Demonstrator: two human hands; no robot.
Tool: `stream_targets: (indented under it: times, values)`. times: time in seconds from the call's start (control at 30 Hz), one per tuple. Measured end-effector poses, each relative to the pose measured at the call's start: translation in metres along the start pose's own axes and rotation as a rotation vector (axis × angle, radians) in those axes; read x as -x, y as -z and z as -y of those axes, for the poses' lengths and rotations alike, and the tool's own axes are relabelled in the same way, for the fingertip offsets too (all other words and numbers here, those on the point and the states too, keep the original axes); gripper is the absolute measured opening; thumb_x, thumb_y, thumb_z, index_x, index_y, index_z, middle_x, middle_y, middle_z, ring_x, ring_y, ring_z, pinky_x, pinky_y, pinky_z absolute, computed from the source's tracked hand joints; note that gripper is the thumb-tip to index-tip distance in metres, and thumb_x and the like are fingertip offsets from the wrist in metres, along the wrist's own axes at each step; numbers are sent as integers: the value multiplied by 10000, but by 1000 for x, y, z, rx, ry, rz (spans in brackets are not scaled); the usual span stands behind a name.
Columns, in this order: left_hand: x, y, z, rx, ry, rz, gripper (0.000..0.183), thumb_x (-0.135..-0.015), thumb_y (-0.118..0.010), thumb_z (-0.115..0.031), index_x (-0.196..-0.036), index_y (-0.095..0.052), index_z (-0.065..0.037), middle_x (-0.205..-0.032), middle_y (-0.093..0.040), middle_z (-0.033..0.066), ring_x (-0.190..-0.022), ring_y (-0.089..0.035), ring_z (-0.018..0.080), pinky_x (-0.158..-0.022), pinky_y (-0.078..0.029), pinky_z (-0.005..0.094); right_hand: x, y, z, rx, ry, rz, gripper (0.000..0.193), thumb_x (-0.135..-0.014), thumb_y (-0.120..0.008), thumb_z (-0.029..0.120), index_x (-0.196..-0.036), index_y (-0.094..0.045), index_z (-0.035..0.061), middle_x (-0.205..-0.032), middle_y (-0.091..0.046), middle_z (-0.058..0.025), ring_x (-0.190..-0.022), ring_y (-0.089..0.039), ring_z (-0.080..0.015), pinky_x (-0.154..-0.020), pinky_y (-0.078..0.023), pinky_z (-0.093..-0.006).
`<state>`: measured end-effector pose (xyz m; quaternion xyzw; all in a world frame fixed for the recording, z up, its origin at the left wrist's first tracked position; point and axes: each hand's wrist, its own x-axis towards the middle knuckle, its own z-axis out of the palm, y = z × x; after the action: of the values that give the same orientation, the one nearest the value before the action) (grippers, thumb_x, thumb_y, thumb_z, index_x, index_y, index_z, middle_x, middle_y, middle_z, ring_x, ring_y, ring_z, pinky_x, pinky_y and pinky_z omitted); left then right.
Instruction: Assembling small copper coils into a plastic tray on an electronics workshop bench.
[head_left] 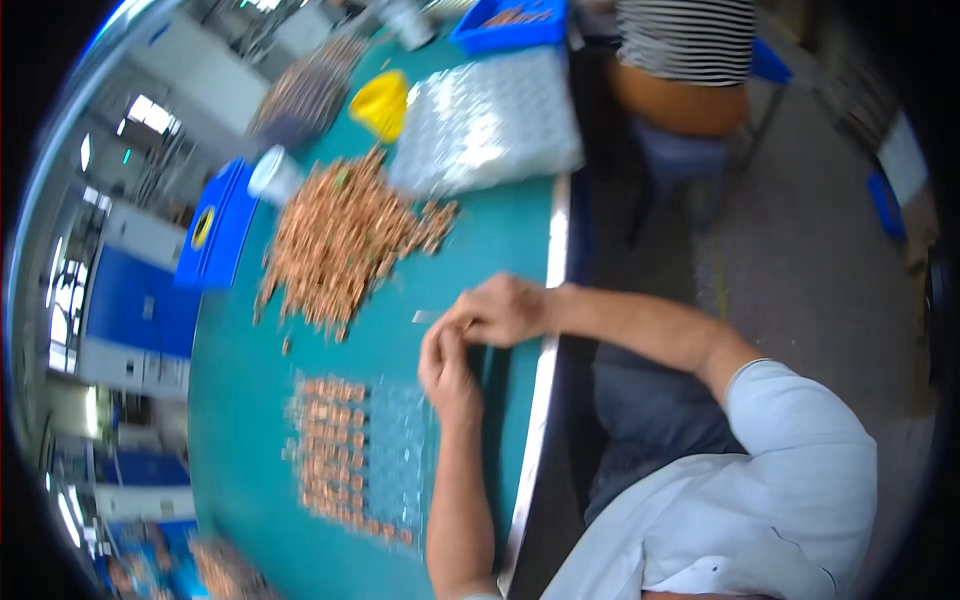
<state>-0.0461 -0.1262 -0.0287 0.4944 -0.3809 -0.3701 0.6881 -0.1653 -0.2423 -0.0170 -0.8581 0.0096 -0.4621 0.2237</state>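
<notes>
My two hands meet over the green table (pixel 510 225), near its metal edge. Fingers of my left hand (pixel 452 378) are bent together in a pinch, and the fingertips of my right hand (pixel 505 310) close in against them. Whatever lies between them is too small and blurred to name; a pale sliver (pixel 422 317) shows beside the fingertips. Below and left of my left hand lies a clear plastic tray (pixel 395 440), its left part filled with rows of small copper-coloured pieces (pixel 330 440). Farther up is a large loose pile of similar copper pieces (pixel 335 240).
Behind the pile stand a white cup (pixel 274 176), a blue box (pixel 215 225) and a yellow container (pixel 380 105). A stack of clear plastic trays (pixel 490 125) lies at the far right of the table, near a blue bin (pixel 510 22). Another person (pixel 685 60) sits beyond.
</notes>
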Motion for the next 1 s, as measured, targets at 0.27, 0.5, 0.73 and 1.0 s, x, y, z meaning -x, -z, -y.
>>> stream_targets:
  times: [0.27,0.5,0.73,1.0]
  values:
    - [-1,16,-3,232,49,40,265,-1012,-518,-249,-1143,-557,-22,-1061,-614,56,-934,-596,114,-833,-489,252,-8,-16,5,-144,-98,114,441,-744,-744,57,-1162,-610,95,-793,-663,-78,-700,-676,-243,-622,-543,-327]
    - [6,20,1,174,93,14,255,-985,-568,-210,-1130,-529,-4,-1008,-607,98,-880,-626,160,-765,-557,311,-14,-8,0,-361,-531,9,231,-910,-674,184,-1083,-665,31,-783,-593,19,-701,-538,-39,-603,-453,-217]
    - [2,18,3,63,61,51,197,-971,-585,-149,-1090,-558,6,-956,-629,80,-808,-617,141,-748,-535,286,-35,-1,-15,-513,-603,272,202,-896,-688,146,-1057,-678,24,-843,-641,7,-724,-558,-49,-643,-467,-212]
    - [-5,15,-1,-13,62,39,253,-957,-619,-211,-1084,-569,2,-883,-602,42,-764,-572,106,-699,-494,253,-32,-3,-22,-642,-600,174,108,-879,-691,82,-954,-661,10,-852,-649,-8,-740,-587,-73,-648,-483,-224]
